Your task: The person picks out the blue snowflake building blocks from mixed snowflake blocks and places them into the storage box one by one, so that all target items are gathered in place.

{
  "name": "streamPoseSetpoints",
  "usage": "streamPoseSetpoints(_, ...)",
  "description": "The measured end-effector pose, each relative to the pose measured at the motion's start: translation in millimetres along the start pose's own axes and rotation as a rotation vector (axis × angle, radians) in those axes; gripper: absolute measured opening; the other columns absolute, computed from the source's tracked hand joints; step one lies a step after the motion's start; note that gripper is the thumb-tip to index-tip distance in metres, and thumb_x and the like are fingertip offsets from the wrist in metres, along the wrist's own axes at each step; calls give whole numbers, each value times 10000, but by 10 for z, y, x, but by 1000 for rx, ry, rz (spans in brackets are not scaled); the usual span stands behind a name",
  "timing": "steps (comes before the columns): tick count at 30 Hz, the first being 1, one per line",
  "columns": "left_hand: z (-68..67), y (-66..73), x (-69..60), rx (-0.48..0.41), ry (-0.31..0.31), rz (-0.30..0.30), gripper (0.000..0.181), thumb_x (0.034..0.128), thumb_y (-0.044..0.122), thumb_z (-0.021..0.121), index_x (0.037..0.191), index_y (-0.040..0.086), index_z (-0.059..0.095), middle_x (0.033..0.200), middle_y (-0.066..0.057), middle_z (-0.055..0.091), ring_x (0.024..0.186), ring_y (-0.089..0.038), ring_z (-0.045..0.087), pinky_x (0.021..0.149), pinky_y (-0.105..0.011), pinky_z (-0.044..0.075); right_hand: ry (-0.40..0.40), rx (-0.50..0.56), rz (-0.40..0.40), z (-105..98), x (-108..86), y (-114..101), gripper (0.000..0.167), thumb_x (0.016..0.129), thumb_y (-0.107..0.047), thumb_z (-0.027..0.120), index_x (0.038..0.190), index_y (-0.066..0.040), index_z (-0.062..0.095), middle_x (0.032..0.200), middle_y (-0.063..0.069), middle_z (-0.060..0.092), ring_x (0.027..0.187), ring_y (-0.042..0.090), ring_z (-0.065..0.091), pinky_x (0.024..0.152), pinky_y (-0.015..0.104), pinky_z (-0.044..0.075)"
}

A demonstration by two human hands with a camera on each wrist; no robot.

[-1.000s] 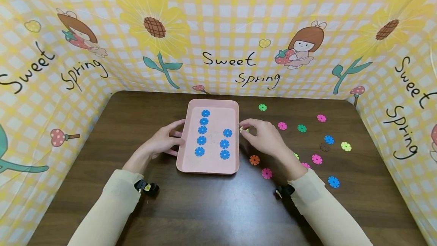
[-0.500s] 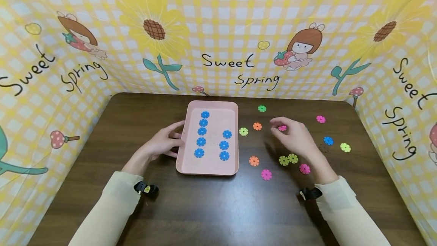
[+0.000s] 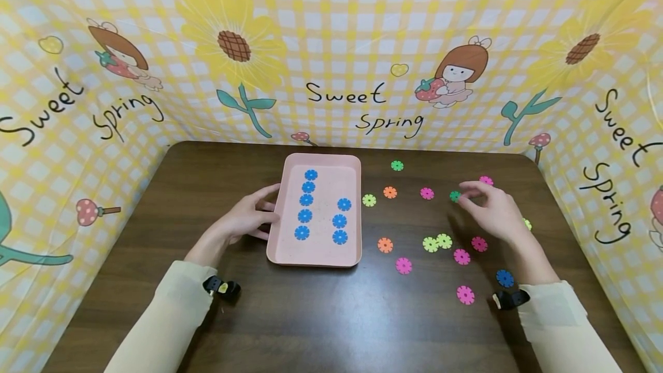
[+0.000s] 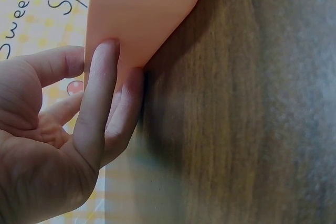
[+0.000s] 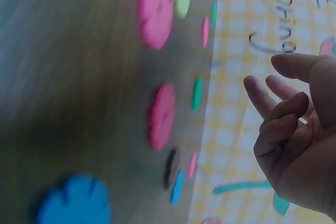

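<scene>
A shallow pink tray (image 3: 323, 258) holds two columns of blue flower-shaped discs (image 3: 307, 200). My left hand (image 3: 248, 212) rests at the tray's left side. In the left wrist view, its fingers (image 4: 97, 93) touch the outer wall, mostly straight. Over the right of the table hovers my right hand (image 3: 492, 212), loosely bent. Its fingertips appear beside a dark green disc (image 3: 454, 196) in the head view. The right wrist view shows that hand (image 5: 299, 124) above the tabletop, with nothing between thumb and fingers.
Loose discs lie right of the tray: several pink (image 3: 403, 266), orange (image 3: 385, 244) and yellow-green (image 3: 430, 244) ones, a light green one (image 3: 396, 166) and a blue one (image 3: 505, 278). A brown disc (image 5: 171, 167) shows in the right wrist view. Checked cloth (image 3: 352, 45) walls the table's back and sides.
My right hand has moved rightward from beside the tray, across the loose discs. A yellow-green disc now lies uncovered by the tray's right edge. My left hand has stayed on the tray.
</scene>
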State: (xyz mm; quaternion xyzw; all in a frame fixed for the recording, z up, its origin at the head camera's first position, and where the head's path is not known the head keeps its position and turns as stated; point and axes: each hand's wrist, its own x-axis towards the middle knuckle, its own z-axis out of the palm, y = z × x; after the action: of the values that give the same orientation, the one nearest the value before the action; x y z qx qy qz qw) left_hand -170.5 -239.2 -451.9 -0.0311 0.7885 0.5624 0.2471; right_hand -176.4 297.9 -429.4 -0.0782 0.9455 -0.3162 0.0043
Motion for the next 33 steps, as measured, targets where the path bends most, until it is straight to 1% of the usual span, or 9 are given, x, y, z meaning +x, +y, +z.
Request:
streamPoseSetpoints(4, -6, -7, -5, 2, 1, 2, 820, 977, 56, 658, 1665, 231, 248, 1373, -293, 501, 1030, -348, 690, 743, -487, 638, -3, -6, 46, -87, -49, 169, 453, 1045, -358, 627, 1389, -65, 618, 1201, 190, 705, 722, 241, 588, 598, 345, 458)
streamPoseSetpoints(7, -8, -5, -12, 1, -2, 5, 819, 979, 60, 656, 1666, 223, 242, 1377, -302, 495, 1039, -357, 686, 746, -486, 638, 7, -20, 76, -132, -78, 297, 467, 1044, -365, 626, 1393, -55, 612, 1209, 200, 701, 881, 315, 623, 650, 360, 453)
streamPoseSetpoints(10, -9, -4, -13, 2, -4, 8, 820, 981, 62, 652, 1668, 219, 234, 1379, -306, 489, 1045, -362, 682, 748, -486, 638, 11, -40, 105, -159, -104, 422, 472, 1041, -369, 627, 1386, -48, 610, 1216, 207, 694, 1086, 404, 601, 731, 399, 448)
streamPoseSetpoints(11, -8, -3, -12, 3, -2, 6, 818, 980, 63, 655, 1667, 223, 240, 1376, -302, 491, 1045, -361, 682, 748, -485, 638, 12, -43, 112, -165, -111, 462, 474, 1042, -369, 624, 1386, -43, 607, 1218, 214, 690, 1130, 424, 583, 753, 415, 445)
streamPoseSetpoints(13, -8, -4, -9, 5, 0, 1, 817, 979, 64, 657, 1665, 230, 245, 1374, -295, 493, 1043, -358, 682, 748, -483, 638, 16, -52, 126, -176, -127, 533, 482, 1041, -378, 620, 1384, -39, 606, 1226, 223, 684, 1160, 447, 570, 780, 453, 450)
streamPoseSetpoints(20, -10, 17, -17, 3, 1, -2, 822, 977, 71, 663, 1665, 236, 247, 1377, -294, 489, 1049, -364, 678, 744, -486, 639, 25, -82, 190, -214, -161, 679, 528, 1027, -404, 634, 1365, 0, 598, 1262, 283, 655, 1186, 516, 544, 870, 625, 462)
streamPoseSetpoints(23, -12, 34, -26, 3, -2, -1, 832, 977, 79, 667, 1669, 240, 235, 1391, -295, 481, 1054, -365, 675, 746, -484, 639, 4, -97, 231, -232, -168, 704, 564, 1018, -422, 640, 1359, 25, 591, 1272, 306, 643, 1155, 519, 565, 867, 633, 472)
streamPoseSetpoints(28, -10, 44, -37, 5, -5, 1, 838, 977, 85, 672, 1670, 242, 229, 1393, -294, 480, 1052, -361, 675, 749, -482, 638, -65, -120, 294, -256, -168, 718, 642, 991, -475, 667, 1349, 51, 583, 1267, 310, 641, 1110, 496, 590, 841, 610, 494)
streamPoseSetpoints(33, -3, 30, -38, 1, -12, 5, 829, 982, 78, 661, 1671, 229, 225, 1390, -298, 482, 1056, -364, 675, 748, -485, 638, -110, -126, 312, -258, -152, 736, 641, 979, -481, 688, 1301, 68, 607, 1210, 296, 671, 1071, 480, 608, 818, 588, 505)
